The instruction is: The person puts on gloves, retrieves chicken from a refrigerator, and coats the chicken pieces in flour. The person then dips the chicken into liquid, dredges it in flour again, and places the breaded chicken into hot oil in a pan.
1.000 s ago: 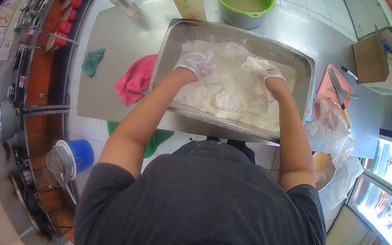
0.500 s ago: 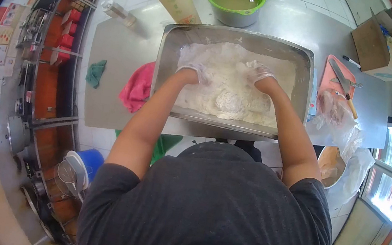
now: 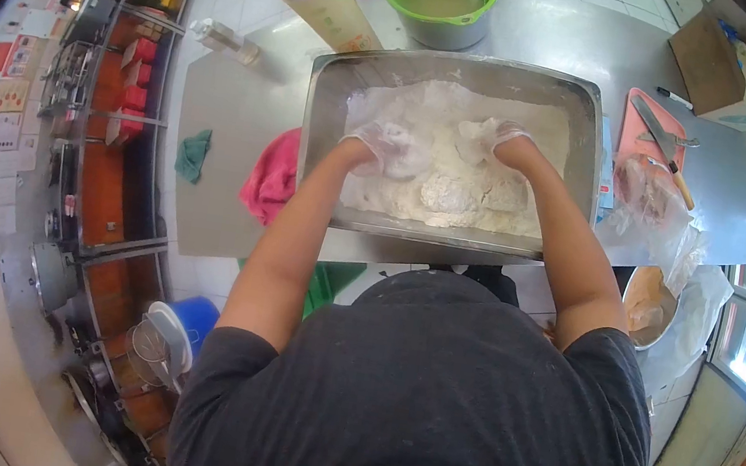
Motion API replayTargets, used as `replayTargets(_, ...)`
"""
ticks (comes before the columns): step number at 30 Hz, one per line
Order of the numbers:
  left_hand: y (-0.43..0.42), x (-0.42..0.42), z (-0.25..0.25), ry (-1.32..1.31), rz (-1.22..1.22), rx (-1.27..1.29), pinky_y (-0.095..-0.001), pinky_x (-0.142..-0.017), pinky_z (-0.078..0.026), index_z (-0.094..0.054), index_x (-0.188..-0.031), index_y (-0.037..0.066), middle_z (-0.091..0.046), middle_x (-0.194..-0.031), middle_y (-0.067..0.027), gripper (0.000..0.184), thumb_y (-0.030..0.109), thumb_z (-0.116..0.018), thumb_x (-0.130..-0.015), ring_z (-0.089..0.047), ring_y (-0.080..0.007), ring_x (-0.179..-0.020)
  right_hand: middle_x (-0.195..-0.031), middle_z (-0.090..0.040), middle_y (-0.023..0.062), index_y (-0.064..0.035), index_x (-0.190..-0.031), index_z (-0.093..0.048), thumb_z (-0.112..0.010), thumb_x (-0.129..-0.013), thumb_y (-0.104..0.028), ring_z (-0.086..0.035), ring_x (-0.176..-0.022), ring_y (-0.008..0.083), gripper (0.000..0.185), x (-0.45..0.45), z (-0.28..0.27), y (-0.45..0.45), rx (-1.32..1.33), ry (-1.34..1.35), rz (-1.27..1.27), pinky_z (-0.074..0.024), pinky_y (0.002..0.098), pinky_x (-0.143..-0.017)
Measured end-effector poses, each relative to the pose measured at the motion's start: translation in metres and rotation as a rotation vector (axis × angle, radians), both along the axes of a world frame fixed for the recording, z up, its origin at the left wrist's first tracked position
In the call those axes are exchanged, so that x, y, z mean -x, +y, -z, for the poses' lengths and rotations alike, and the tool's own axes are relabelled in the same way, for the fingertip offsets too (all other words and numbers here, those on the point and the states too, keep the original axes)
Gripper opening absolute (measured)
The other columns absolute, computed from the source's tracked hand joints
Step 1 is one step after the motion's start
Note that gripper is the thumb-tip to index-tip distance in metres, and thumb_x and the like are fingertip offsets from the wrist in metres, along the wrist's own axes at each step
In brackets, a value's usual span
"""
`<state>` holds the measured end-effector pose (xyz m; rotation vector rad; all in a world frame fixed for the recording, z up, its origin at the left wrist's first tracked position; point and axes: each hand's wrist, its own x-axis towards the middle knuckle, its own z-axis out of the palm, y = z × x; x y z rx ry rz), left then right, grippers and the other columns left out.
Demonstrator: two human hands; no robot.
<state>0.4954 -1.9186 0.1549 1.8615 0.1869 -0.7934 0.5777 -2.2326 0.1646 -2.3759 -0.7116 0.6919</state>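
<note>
A deep steel tray (image 3: 318,101) holds a bed of white flour (image 3: 421,97). Both hands wear clear plastic gloves dusted white. My left hand (image 3: 392,148) is down in the flour on the left side of the tray, its fingers blending into the white. To the right of the middle, my right hand (image 3: 491,141) points inward at the flour, its fingers too coated to make out. Nearer my body lies a rounded, flour-coated lump (image 3: 451,194), with another floured piece (image 3: 504,194) to its right. What these pieces are under the coating is hidden.
Behind the tray stand a large roll of film (image 3: 333,8) and a green strainer (image 3: 485,10) over a bowl of cloudy liquid. A pink cloth (image 3: 271,176) lies at left. At right, a knife (image 3: 658,135) rests on a pink board (image 3: 632,155), near a cardboard box (image 3: 720,72).
My left hand has moved right and nearer my body, over the flour. My right hand has shifted only slightly. The whole view has turned a little.
</note>
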Motion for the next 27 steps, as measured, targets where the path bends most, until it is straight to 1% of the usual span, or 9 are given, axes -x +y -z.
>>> replayTargets(2, 0.003, -0.003, 0.032, -0.338, 0.281, -0.555, -0.0433, -0.096, -0.051, -0.072, -0.121, 0.004, -0.070, -0.120, -0.0217, 0.051, 0.041, -0.075, -0.086, -0.065, -0.0385, -0.113, -0.112, -0.071, 0.0229, -0.0031, -0.111, -0.072, -0.055, -0.095, -0.044, -0.065, -0.101, 0.0393, 0.047, -0.006, 0.005, 0.001, 0.054, 0.007, -0.026, -0.0503, 0.0427, -0.087)
replayTargets(6, -0.012, 0.003, 0.033, -0.323, 0.201, -0.653, -0.0429, -0.100, -0.050, -0.071, -0.124, 0.006, -0.068, -0.125, -0.0221, 0.056, 0.045, -0.076, -0.085, -0.064, -0.0389, -0.118, -0.118, -0.070, 0.0217, -0.0077, -0.117, -0.072, -0.052, -0.097, -0.044, -0.065, -0.105, 0.0398, 0.046, -0.018, 0.063, 0.001, 0.115, -0.045, 0.073, -0.0504, 0.0433, -0.091)
replayTargets(9, -0.023, -0.003, 0.023, -0.323, 0.292, -0.746, -0.0434, -0.103, -0.050, -0.070, -0.126, 0.007, -0.066, -0.130, -0.0224, 0.054, 0.043, -0.074, -0.086, -0.063, -0.0381, -0.120, -0.119, -0.069, 0.0213, -0.0096, -0.116, -0.072, -0.050, -0.098, -0.041, -0.065, -0.107, 0.0395, 0.043, -0.028, 0.098, -0.001, 0.228, -0.110, 0.097, -0.0509, 0.0435, -0.092)
replayTargets(11, -0.035, -0.006, 0.012, -0.270, 0.355, -0.862, -0.0447, -0.103, -0.050, -0.070, -0.124, 0.006, -0.066, -0.130, -0.0231, 0.045, 0.034, -0.072, -0.089, -0.063, -0.0376, -0.121, -0.119, -0.069, 0.0215, -0.0099, -0.116, -0.073, -0.050, -0.098, -0.039, -0.065, -0.108, 0.0393, 0.042, -0.031, 0.106, -0.004, 0.283, -0.170, 0.066, -0.0512, 0.0436, -0.093)
replayTargets(15, -0.031, -0.009, 0.054, -0.166, 0.235, -0.878, -0.0458, -0.101, -0.052, -0.072, -0.120, 0.006, -0.067, -0.128, -0.0216, 0.037, 0.028, -0.068, -0.090, -0.065, -0.0375, -0.119, -0.119, -0.069, 0.0217, -0.0089, -0.115, -0.074, -0.051, -0.097, -0.039, -0.065, -0.109, 0.0397, 0.041, -0.040, 0.130, -0.014, 0.412, -0.120, 0.024, -0.0517, 0.0447, -0.093)
replayTargets(17, -0.022, -0.009, 0.075, -0.318, 0.372, -0.946, -0.0459, -0.099, -0.053, -0.073, -0.119, 0.007, -0.068, -0.127, -0.0203, 0.036, 0.027, -0.063, -0.091, -0.065, -0.0382, -0.118, -0.120, -0.069, 0.0224, -0.0076, -0.115, -0.074, -0.053, -0.097, -0.040, -0.066, -0.109, 0.0399, 0.043, -0.033, 0.127, -0.019, 0.425, -0.117, -0.011, -0.0518, 0.0451, -0.093)
replayTargets(19, -0.018, -0.010, 0.083, -0.327, 0.336, -0.920, -0.0458, -0.099, -0.053, -0.073, -0.119, 0.008, -0.067, -0.128, -0.0202, 0.036, 0.028, -0.062, -0.091, -0.065, -0.0384, -0.118, -0.121, -0.068, 0.0241, -0.0050, -0.115, -0.073, -0.055, -0.095, -0.045, -0.066, -0.109, 0.0402, 0.048, -0.011, 0.067, -0.015, 0.375, -0.047, 0.221, -0.0517, 0.0450, -0.095)
replayTargets(24, -0.023, 0.003, 0.047, -0.348, 0.389, -0.917, -0.0450, -0.101, -0.052, -0.072, -0.122, 0.009, -0.066, -0.131, -0.0210, 0.040, 0.032, -0.060, -0.091, -0.063, -0.0388, -0.121, -0.123, -0.067, 0.0249, -0.0024, -0.118, -0.072, -0.055, -0.095, -0.051, -0.066, -0.112, 0.0403, 0.056, 0.008, -0.003, -0.012, 0.323, -0.003, 0.333, -0.0513, 0.0454, -0.097)
replayTargets(27, -0.004, 0.002, 0.057, -0.691, 0.283, -0.871, -0.0446, -0.104, -0.050, -0.070, -0.127, 0.008, -0.064, -0.132, -0.0226, 0.047, 0.036, -0.062, -0.091, -0.062, -0.0381, -0.124, -0.126, -0.067, 0.0240, -0.0011, -0.120, -0.071, -0.054, -0.094, -0.053, -0.065, -0.115, 0.0388, 0.060, 0.021, -0.018, -0.031, 0.305, -0.035, 0.299, -0.0491, 0.0451, -0.100)
